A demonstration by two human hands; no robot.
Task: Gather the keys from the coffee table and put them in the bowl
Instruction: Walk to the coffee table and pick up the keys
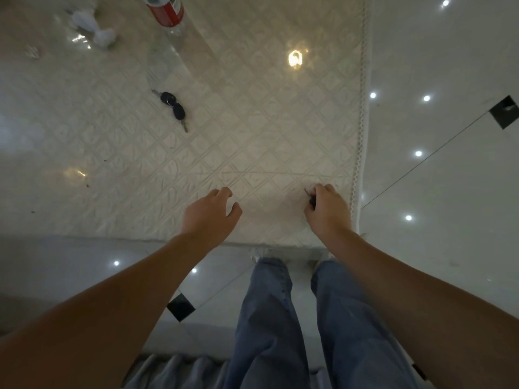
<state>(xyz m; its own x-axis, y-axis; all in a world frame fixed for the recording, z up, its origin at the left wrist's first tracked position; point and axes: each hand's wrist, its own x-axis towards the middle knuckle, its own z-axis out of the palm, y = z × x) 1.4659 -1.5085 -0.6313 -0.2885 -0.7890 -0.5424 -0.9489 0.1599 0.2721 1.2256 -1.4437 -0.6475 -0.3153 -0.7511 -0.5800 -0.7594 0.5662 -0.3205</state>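
Two black-headed keys on a ring (172, 105) lie on the coffee table (252, 122), left of its middle. The table is covered by a cream quilted cloth under clear plastic. Near the table's front right corner my right hand (327, 210) is closed on another key (309, 197); only its dark head and metal tip stick out past my fingers. My left hand (212, 213) hovers over the front edge with fingers curled and apart, holding nothing. No bowl is in view.
A red-and-white can or bottle (165, 9) stands at the table's far edge. A crumpled white tissue or wrapper (94, 28) lies at the far left. Glossy white floor tiles (449, 136) lie to the right; my legs in blue jeans (280, 318) are below.
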